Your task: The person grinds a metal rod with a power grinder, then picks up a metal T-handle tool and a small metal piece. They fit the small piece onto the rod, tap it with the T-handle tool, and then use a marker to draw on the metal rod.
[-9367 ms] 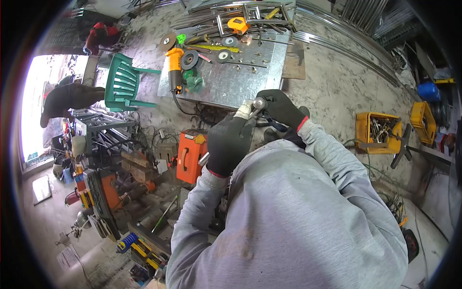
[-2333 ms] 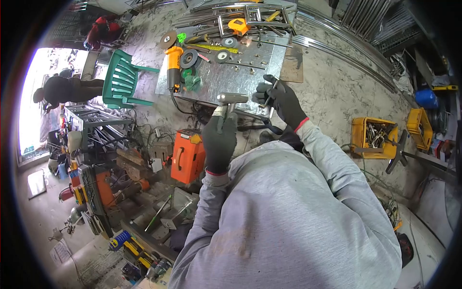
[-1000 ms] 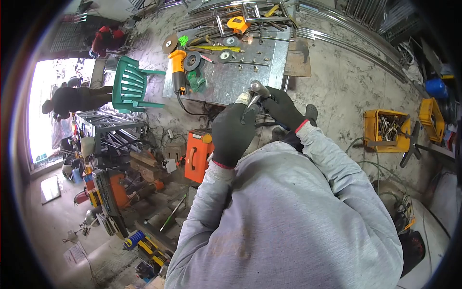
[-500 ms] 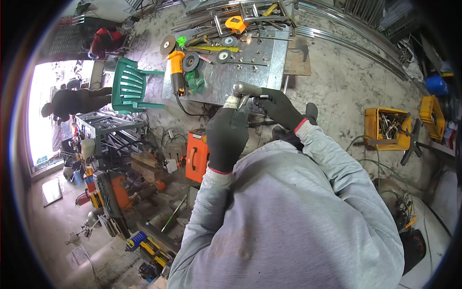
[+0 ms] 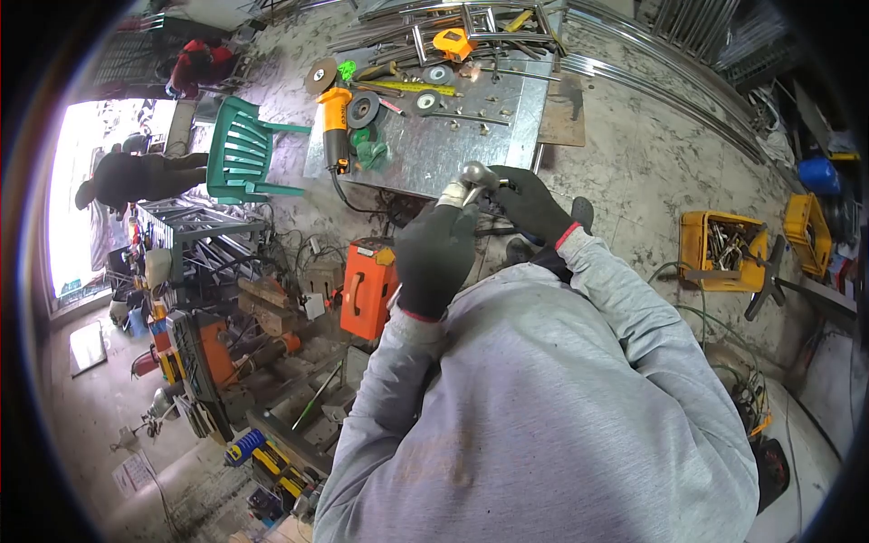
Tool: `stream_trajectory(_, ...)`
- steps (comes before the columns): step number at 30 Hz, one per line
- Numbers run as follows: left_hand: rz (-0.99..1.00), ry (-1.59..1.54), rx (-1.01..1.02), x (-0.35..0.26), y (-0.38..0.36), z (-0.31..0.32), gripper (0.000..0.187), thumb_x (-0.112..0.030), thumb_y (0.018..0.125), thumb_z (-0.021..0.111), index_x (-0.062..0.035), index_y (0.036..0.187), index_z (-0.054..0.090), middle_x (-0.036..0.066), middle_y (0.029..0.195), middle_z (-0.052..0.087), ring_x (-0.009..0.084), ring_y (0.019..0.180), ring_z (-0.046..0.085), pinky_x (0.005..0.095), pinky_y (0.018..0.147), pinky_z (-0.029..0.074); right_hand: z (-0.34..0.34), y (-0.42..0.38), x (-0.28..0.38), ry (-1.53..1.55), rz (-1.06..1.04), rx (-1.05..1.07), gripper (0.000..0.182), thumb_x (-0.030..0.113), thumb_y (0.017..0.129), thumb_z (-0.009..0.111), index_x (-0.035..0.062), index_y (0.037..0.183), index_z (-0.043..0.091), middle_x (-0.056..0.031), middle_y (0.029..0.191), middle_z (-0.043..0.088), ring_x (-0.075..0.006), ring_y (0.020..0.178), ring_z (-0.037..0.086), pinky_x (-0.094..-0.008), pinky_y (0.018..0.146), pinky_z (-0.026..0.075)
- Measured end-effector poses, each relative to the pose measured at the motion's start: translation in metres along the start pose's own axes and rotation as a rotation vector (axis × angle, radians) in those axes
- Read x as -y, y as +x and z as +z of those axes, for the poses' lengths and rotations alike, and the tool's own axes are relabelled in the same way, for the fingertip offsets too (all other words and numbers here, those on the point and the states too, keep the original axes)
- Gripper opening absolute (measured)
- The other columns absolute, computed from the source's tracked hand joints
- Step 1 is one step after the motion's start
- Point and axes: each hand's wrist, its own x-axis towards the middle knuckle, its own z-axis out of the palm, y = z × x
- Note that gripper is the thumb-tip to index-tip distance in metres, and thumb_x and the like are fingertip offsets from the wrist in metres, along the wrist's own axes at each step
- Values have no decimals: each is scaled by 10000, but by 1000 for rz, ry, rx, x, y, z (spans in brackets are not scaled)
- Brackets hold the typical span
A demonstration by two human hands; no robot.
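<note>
One metal hammer [image 5: 477, 174] gripped in my left hand [image 5: 436, 262] | my right hand [image 5: 534, 208] at its head, can't tell if gripping | grinder [image 5: 335, 125] lies on metal bench [image 5: 430, 156]

With six at the edge where the person stands, the grey metal worktop [image 5: 421, 152] carries a heap of metal rods [image 5: 389, 33] around twelve. A yellow-and-black grinder [image 5: 335, 131] lies toward nine, beside a dark disc [image 5: 364, 109]; crumpled green cloth [image 5: 372, 155] sits at eight. A paler disc [image 5: 427, 102] rests near the middle, small bits [image 5: 483, 129] scattered toward four.
</note>
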Motion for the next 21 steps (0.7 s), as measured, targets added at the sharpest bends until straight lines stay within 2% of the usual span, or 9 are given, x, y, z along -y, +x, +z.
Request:
stream_trajectory(2,111,90,-42,6,5,6,179,-158,986,720,4,1048,762,220,780,700,398,687,684,469,628,509,-3,4,-7,34,28,-13,402,76,989,585,57,1363,731,-102,1092,791,-156,977,676,-328,913,542)
stream_trajectory(3,118,-9,-104,5,8,9,175,-156,979,728,11,1024,754,215,755,686,403,664,669,471,613,500,-4,1,-5,-1,31,0,406,69,985,583,59,1362,732,-101,1089,791,-153,975,677,-329,911,543)
stream_trajectory(8,90,63,-31,2,2,6,170,-148,977,726,20,994,739,213,760,673,401,648,646,487,602,479,-3,0,4,-15,-38,4,417,54,979,576,59,1366,728,-100,1074,788,-150,973,679,-336,909,544)
stream_trajectory(11,93,41,-51,14,-2,13,158,-137,973,724,21,983,731,209,755,663,400,631,623,485,593,460,-1,4,-2,25,26,4,418,53,978,575,59,1366,729,-87,1056,781,-147,959,675,-332,896,542)
stream_trajectory(14,73,24,-78,19,-2,16,147,-126,972,724,21,978,725,203,748,659,380,618,610,473,589,449,-4,-2,4,-10,14,-33,369,122,1010,646,-7,1350,710,-132,1170,781,-185,1075,710,-349,992,551)
stream_trajectory(16,61,27,-105,18,-3,12,142,-122,974,724,20,974,722,199,748,659,364,614,608,466,588,445,-5,0,13,-56,113,15,396,64,987,608,39,1365,722,-47,1002,748,-122,888,636,-315,819,536)
stream_trajectory(19,36,-45,-146,16,0,13,151,-121,983,721,24,942,712,188,731,650,329,608,606,458,587,441,-1,1,0,-11,22,-49,388,81,991,618,34,1362,722,-42,999,747,-119,885,638,-316,807,541)
stream_trajectory(20,8,-38,-132,17,-1,12,162,-124,985,722,26,925,708,185,720,643,320,600,600,456,581,437,-3,2,1,-12,24,-50,388,81,991,618,34,1362,722,-42,999,747,-119,885,638,-316,807,541)
stream_trajectory(21,-20,-32,-117,17,-2,11,174,-127,987,723,27,908,703,183,708,636,310,591,595,453,575,433,-6,4,1,-14,81,2,387,103,1003,621,16,1370,709,-88,1093,762,-154,986,671,-331,903,547)
